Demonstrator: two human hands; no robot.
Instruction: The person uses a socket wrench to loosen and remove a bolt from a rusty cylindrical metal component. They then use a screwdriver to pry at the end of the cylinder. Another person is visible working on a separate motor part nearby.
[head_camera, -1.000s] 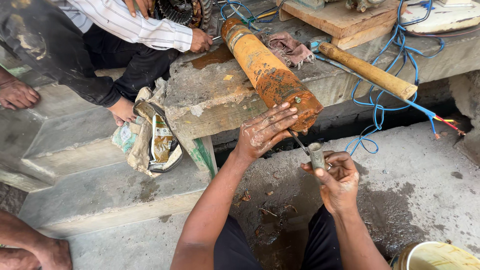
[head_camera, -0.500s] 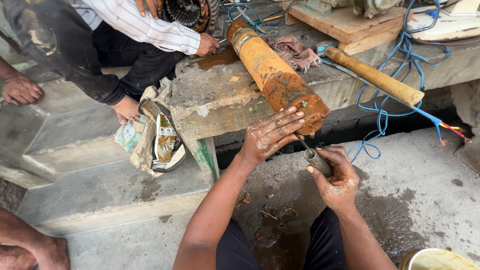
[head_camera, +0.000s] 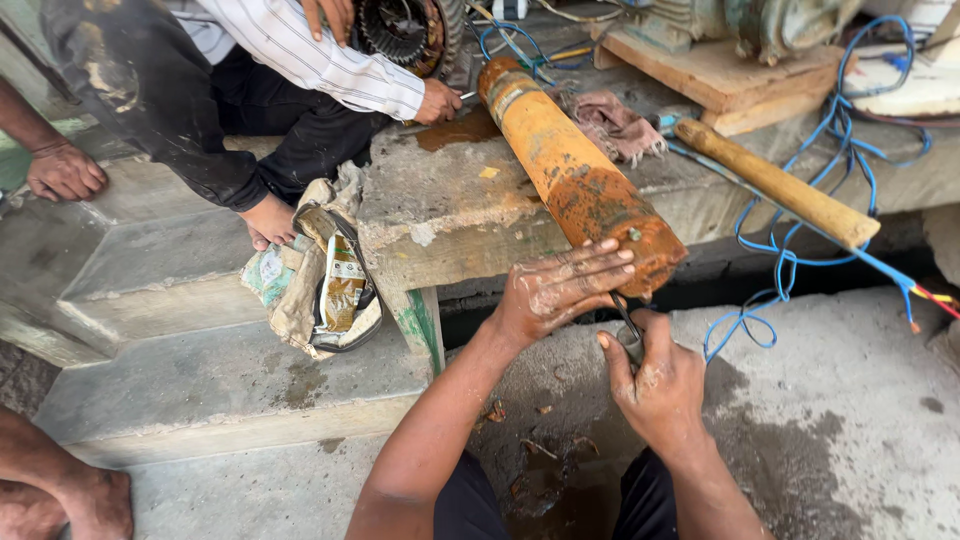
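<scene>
- Our left hand lies flat against the near end of the rusty orange cylinder, fingers spread wide across its end face; it braces the cylinder without closing around it.
- Our right hand is closed around the grey handle of a small tool, thumb up along the handle. The thin metal shaft rises from the fist to the underside of the cylinder's near end, just beneath the left fingers. We cannot tell the kind of tip.
- The cylinder lies on the stained concrete ledge, running from the far side toward us, with its rusted near end overhanging the ledge's edge above a dark gap.
- A pink rag lies on the ledge just beside the cylinder, on its right.
- A wooden handle rests on the ledge further right, well apart from both hands, with blue cable looping around and below it.
- A wooden block sits at the far edge of the ledge, carrying a piece of machinery.
- A second person in a striped shirt crouches at the left; that person's hand touches the ledge near the cylinder's far end.
- A worn cloth bag leans against the ledge on the concrete step below.
</scene>
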